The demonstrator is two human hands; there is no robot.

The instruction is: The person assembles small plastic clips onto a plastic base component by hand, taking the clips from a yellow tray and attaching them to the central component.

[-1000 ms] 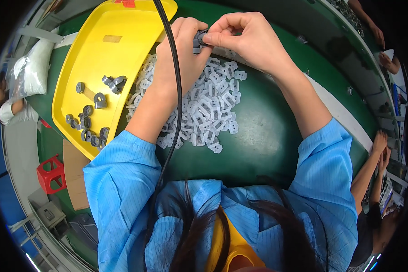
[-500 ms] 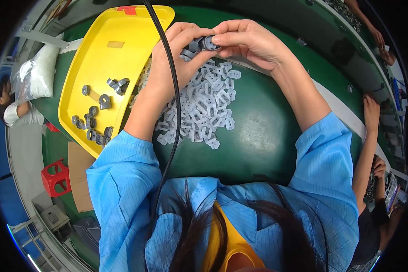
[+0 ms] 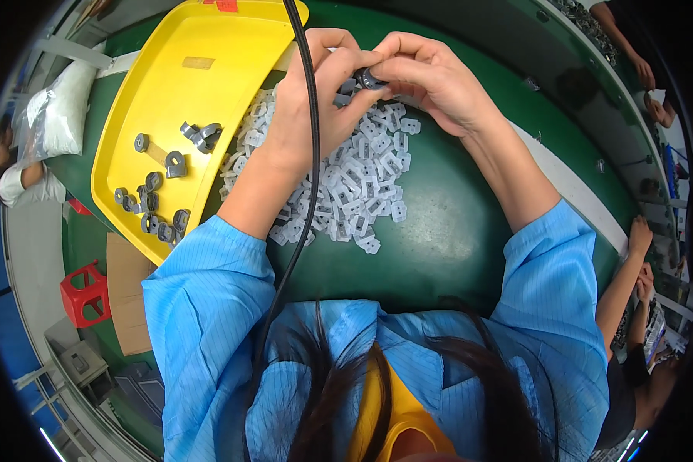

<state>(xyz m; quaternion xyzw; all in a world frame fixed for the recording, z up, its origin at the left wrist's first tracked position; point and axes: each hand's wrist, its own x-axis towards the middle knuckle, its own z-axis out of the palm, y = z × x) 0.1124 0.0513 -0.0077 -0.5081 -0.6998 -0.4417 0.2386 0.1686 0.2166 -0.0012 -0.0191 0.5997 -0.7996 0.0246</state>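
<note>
Both my hands meet above a heap of small translucent white plastic pieces (image 3: 362, 192). A dark grey round plastic part (image 3: 370, 79) sits between them. My left hand (image 3: 319, 96) is closed, with thumb and fingers around grey plastic parts that its fingers partly hide. My right hand (image 3: 431, 81) pinches the round part between thumb and fingertips. To the left, a yellow tray (image 3: 184, 92) holds several similar dark grey parts (image 3: 175, 164), most of them near its lower end.
A black cable (image 3: 313, 154) hangs down across my left forearm. The green table (image 3: 446, 239) lies under the heap. A full plastic bag (image 3: 57, 123) and a red stool (image 3: 85, 294) are at the left. Co-workers' arms (image 3: 627, 269) show at the right.
The round part has tilted between my hands, and its face shows less than before. The whole view has shifted slightly. A co-worker's hand at the right has moved down.
</note>
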